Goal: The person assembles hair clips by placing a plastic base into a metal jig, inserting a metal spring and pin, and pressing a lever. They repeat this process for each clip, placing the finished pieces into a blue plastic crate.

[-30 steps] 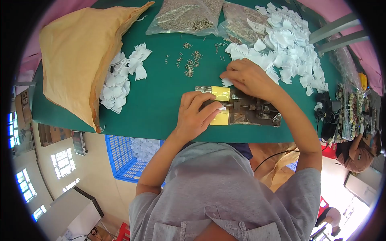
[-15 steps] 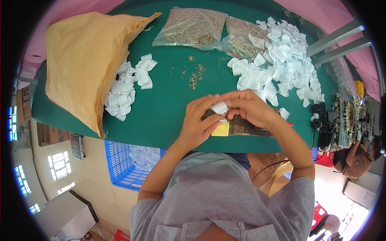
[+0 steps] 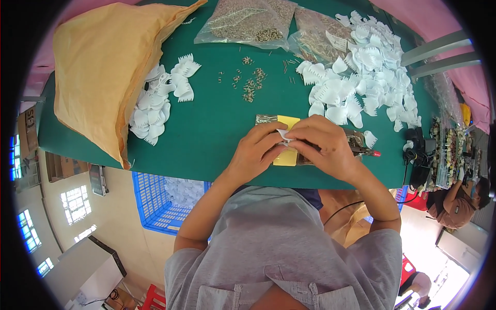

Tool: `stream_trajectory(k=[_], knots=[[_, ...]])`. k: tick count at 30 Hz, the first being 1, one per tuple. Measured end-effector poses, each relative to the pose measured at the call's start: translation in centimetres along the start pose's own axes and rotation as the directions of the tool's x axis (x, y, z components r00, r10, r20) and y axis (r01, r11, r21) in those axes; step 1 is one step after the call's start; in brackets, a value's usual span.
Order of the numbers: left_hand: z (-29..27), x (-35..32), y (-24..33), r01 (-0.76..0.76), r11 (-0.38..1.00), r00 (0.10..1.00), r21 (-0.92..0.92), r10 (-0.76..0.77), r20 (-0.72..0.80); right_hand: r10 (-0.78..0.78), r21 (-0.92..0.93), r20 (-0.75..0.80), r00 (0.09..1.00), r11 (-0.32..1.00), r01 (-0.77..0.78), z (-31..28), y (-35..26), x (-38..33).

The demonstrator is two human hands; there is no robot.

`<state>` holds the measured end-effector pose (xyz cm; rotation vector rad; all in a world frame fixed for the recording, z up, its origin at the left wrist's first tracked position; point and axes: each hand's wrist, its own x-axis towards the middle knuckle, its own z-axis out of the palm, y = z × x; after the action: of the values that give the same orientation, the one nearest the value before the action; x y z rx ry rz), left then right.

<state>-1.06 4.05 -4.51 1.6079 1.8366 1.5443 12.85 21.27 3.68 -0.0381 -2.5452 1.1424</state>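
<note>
Both of my hands meet over a low dark brown block with a yellow piece across it. My left hand pinches a small white toothed hair claw clip half between thumb and fingers. My right hand grips the same white piece from the other side, fingers closed. The fingertips hide much of the piece, so I cannot tell whether a spring or pin is in it. Small metal springs lie scattered beyond my hands, with a few thin pins to their right.
A large pile of white clip halves covers the right side; a smaller pile lies beside a big brown paper sack. Clear bags of metal parts are at the back. Red-tipped pliers lie by the block. A blue crate stands below.
My fingers have shifted around the white piece and turned it, and both hands remain on it. The yellow piece and more of the block now show. The whole view has tilted slightly.
</note>
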Motion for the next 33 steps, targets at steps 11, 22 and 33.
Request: stream_trajectory(k=[11, 22, 33], knots=[[-0.1, 0.7, -0.1, -0.038, 0.995, 0.992, 0.091, 0.049, -0.116, 0.184, -0.218, 0.149, 0.972, 0.965, -0.149, -0.3, 0.5, 1.4], [0.0, 0.2, -0.6, 0.023, 0.999, 0.999, 0.039, -0.021, -0.038, 0.327, -0.046, 0.118, 0.938, 0.945, -0.324, 0.9, 0.7, 0.7], [0.1, -0.1, -0.4, 0.123, 0.992, 0.992, 0.005, -0.123, -0.009, 0.347, 0.096, 0.180, 0.921, 0.925, -0.367, 0.2, 0.3, 0.4]])
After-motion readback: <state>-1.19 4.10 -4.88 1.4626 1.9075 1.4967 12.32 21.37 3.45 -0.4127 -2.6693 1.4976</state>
